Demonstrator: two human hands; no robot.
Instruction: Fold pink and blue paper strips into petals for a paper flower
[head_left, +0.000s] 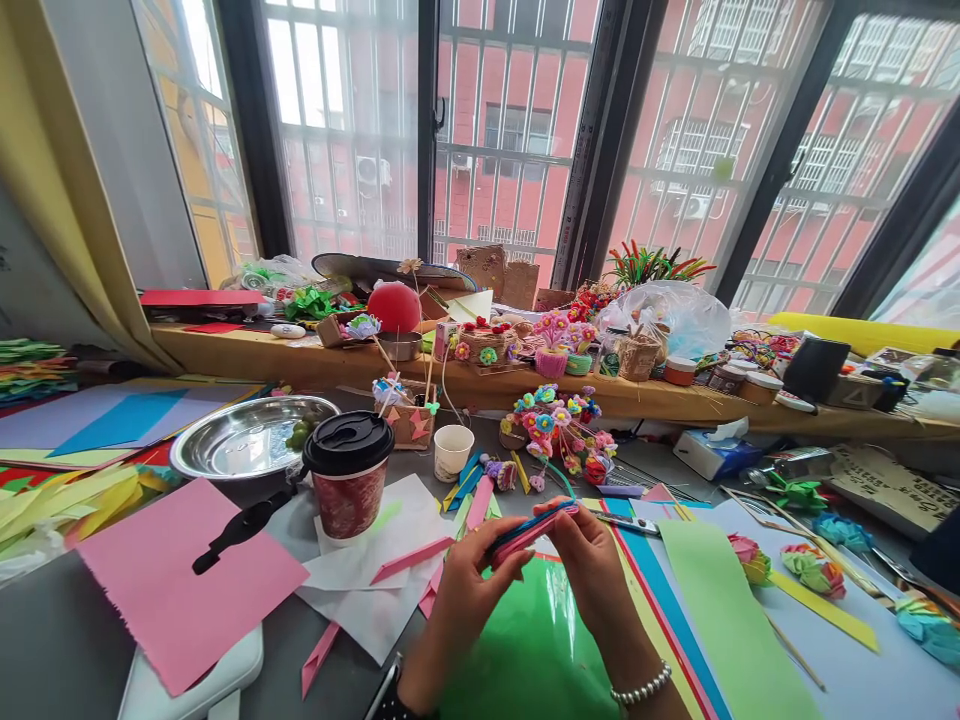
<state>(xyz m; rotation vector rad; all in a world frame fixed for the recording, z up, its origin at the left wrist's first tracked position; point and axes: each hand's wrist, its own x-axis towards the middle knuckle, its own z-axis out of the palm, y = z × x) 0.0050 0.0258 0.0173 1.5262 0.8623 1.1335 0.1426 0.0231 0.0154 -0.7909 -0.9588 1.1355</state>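
Head view: I see both hands pinching one bundle of pink and blue paper strips (534, 526), held just above the green sheet (525, 640).
Its long axis runs from lower left to upper right. The left hand (466, 590) clamps the lower end with curled fingers, the right hand (592, 565) pinches the raised end, neither nearer. A lidded coffee cup (349, 480) stands well to the left.

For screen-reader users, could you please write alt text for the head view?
The left hand and right hand hold a bundle of paper strips over a green sheet, amid pink paper, a lidded cup, a steel bowl and paper flowers.
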